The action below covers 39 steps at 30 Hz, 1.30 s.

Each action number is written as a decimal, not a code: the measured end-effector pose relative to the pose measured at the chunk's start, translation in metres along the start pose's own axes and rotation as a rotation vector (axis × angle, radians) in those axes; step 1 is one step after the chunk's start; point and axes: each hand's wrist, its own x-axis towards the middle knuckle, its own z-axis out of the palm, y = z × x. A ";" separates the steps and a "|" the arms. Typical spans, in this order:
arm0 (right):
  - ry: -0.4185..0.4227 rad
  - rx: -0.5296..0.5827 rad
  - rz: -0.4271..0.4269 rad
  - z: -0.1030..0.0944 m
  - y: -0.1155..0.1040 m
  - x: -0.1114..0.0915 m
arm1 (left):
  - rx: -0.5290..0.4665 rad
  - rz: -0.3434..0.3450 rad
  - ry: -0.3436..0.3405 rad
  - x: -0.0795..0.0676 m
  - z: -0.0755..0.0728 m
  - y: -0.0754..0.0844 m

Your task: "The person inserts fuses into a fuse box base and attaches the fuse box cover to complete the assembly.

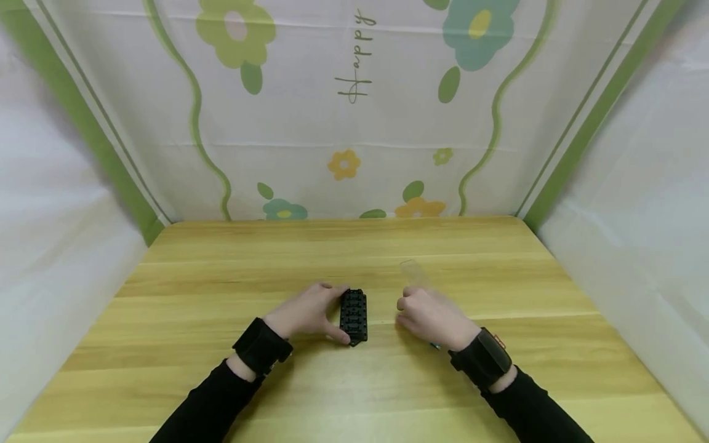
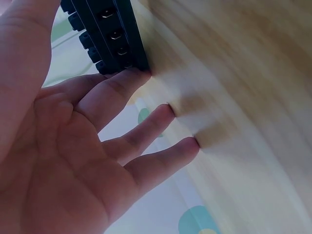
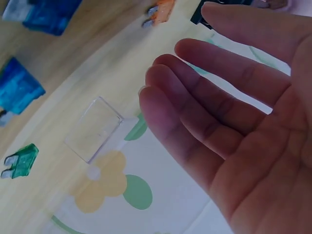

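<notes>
A black fuse block (image 1: 353, 317) with a row of slots lies lengthwise on the table. My left hand (image 1: 310, 312) holds it by its two ends, thumb at the near end and index finger at the far end. In the left wrist view the other fingertips (image 2: 190, 142) touch the tabletop beside the block (image 2: 114, 34). To the right, my right hand (image 1: 434, 315) hovers over the table with bent, relaxed fingers and holds nothing. Around it in the right wrist view are two blue blade fuses (image 3: 19, 87), a green blade fuse (image 3: 24, 160) and an orange blade fuse (image 3: 162, 12).
Beyond my right hand lies a clear plastic cover (image 1: 411, 269). The wooden table (image 1: 194, 277) meets a flowered cloth (image 1: 310, 123) at its back edge, and white cloth hangs along both sides. From above, my right hand and wrist hide most of the fuses.
</notes>
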 end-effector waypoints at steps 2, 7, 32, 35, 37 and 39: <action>-0.002 -0.004 -0.003 0.001 -0.001 0.002 | -0.001 -0.014 -0.001 -0.002 -0.001 0.000; -0.014 0.011 0.013 0.003 -0.002 0.003 | -0.010 -0.018 0.000 -0.003 -0.002 0.001; -0.033 0.077 0.005 0.009 -0.003 0.002 | 0.007 -0.030 -0.015 -0.002 -0.002 0.001; -0.024 0.075 0.017 0.010 -0.004 0.001 | 0.009 -0.031 -0.015 -0.001 -0.001 0.002; -0.021 0.064 0.019 0.011 -0.004 0.001 | 0.008 -0.035 -0.015 -0.001 -0.002 0.003; -0.022 0.046 0.013 0.012 -0.004 0.001 | 0.005 -0.041 -0.016 -0.002 -0.002 0.004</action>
